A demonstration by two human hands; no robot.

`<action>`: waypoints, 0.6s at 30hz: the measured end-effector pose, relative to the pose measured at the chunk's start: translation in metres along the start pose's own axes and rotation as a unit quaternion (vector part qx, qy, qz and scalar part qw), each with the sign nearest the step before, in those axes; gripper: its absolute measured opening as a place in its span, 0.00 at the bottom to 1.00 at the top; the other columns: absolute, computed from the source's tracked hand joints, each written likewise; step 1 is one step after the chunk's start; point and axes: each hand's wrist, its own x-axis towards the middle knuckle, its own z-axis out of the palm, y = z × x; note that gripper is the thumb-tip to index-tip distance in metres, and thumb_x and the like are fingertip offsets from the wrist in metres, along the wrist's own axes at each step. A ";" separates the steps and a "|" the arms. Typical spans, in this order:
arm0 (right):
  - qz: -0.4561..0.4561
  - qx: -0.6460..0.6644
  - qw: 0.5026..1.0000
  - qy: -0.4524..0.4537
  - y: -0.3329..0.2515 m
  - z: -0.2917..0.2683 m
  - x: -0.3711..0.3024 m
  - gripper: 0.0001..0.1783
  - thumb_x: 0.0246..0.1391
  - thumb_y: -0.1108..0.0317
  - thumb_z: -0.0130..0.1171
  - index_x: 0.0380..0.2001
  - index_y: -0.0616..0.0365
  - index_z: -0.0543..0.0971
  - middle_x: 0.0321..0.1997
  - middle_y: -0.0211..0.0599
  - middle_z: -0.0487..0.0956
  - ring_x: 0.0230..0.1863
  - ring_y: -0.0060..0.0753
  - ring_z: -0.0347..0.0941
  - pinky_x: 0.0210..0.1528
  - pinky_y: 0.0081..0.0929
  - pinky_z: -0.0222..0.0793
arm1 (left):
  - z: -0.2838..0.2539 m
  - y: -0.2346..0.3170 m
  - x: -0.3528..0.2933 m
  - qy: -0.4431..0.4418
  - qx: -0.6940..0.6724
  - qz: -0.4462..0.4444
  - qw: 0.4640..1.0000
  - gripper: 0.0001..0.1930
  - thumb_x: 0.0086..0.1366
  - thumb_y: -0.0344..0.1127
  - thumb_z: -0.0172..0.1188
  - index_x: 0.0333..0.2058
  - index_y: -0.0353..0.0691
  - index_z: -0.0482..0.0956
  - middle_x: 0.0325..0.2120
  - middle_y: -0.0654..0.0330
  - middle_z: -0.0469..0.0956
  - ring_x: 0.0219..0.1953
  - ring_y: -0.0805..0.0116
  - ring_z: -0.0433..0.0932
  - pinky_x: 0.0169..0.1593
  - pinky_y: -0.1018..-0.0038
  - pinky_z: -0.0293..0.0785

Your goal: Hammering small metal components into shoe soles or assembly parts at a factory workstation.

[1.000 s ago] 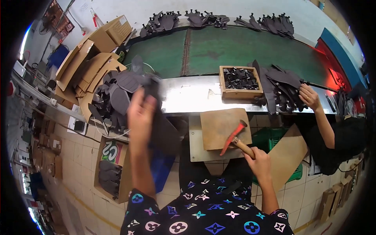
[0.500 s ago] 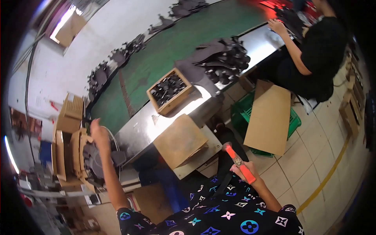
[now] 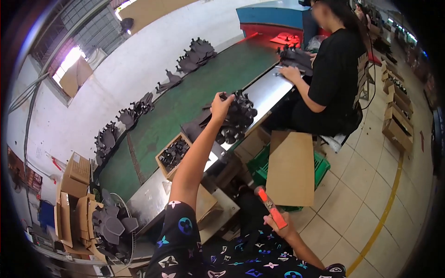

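My left hand (image 3: 220, 107) is stretched out over the workbench, its fingers curled on a dark grey piece at the top of a pile of dark grey flat parts (image 3: 238, 113) with knobbed ends. Low in front of me, my right hand (image 3: 283, 227) grips an orange tool (image 3: 272, 209) with a rounded tip; its exact kind I cannot make out. Below my left forearm, a wooden box (image 3: 163, 162) holds many small black pieces (image 3: 174, 154).
A green conveyor belt (image 3: 162, 125) runs behind the metal bench edge, with grey parts (image 3: 197, 54) along its far side. At right sits a co-worker (image 3: 340, 74). Cardboard (image 3: 291, 169) covers a green crate (image 3: 321, 167). More grey parts (image 3: 113, 224) lie in a basket at left.
My left hand has moved from the basket at far left to the pile on the bench. The view has swung right. My right hand keeps the orange tool.
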 end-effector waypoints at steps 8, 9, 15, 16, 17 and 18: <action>0.120 0.142 0.983 0.002 0.030 -0.007 0.003 0.16 0.56 0.59 0.66 0.21 0.58 0.81 0.15 0.24 0.73 0.20 0.20 0.69 0.26 0.23 0.64 | -0.054 0.014 0.007 -0.036 -0.061 0.073 0.995 0.10 0.55 0.28 0.58 0.37 0.35 0.76 0.32 0.61 0.82 0.33 0.74 0.76 0.37 0.77 0.71; 0.120 0.124 0.985 0.019 0.039 -0.016 0.003 0.16 0.56 0.59 0.65 0.21 0.58 0.81 0.15 0.24 0.73 0.19 0.20 0.68 0.25 0.22 0.62 | -0.032 0.027 -0.003 -0.018 -0.089 0.088 0.992 0.10 0.54 0.25 0.55 0.37 0.33 0.76 0.33 0.56 0.82 0.34 0.65 0.79 0.38 0.73 0.73; 0.064 0.049 0.994 0.068 0.026 -0.039 0.041 0.16 0.61 0.60 0.61 0.24 0.61 0.80 0.17 0.26 0.75 0.21 0.18 0.68 0.26 0.23 0.64 | -0.003 0.059 -0.033 0.024 0.239 0.098 0.966 0.24 0.63 0.46 0.55 0.50 0.33 0.71 0.44 0.42 0.77 0.45 0.41 0.78 0.50 0.57 0.74; 0.077 0.031 0.994 0.070 0.021 -0.040 0.056 0.15 0.62 0.62 0.59 0.26 0.61 0.80 0.18 0.26 0.75 0.22 0.18 0.68 0.27 0.24 0.66 | 0.003 0.056 -0.035 0.064 0.264 0.092 0.958 0.28 0.64 0.54 0.55 0.51 0.34 0.70 0.47 0.42 0.76 0.47 0.41 0.78 0.51 0.54 0.74; 0.032 0.056 0.995 0.082 0.014 -0.039 0.075 0.12 0.63 0.64 0.58 0.30 0.62 0.80 0.20 0.27 0.76 0.22 0.19 0.68 0.28 0.23 0.66 | 0.006 0.053 -0.034 0.063 0.283 0.087 0.953 0.36 0.65 0.64 0.52 0.53 0.33 0.69 0.50 0.40 0.73 0.48 0.39 0.78 0.52 0.53 0.73; -0.011 0.083 0.992 0.093 0.001 -0.035 0.099 0.10 0.64 0.66 0.56 0.34 0.63 0.80 0.22 0.27 0.77 0.23 0.19 0.68 0.28 0.23 0.66 | 0.006 0.051 -0.033 0.065 0.285 0.086 0.952 0.36 0.65 0.64 0.52 0.53 0.33 0.69 0.50 0.40 0.73 0.48 0.39 0.78 0.52 0.53 0.73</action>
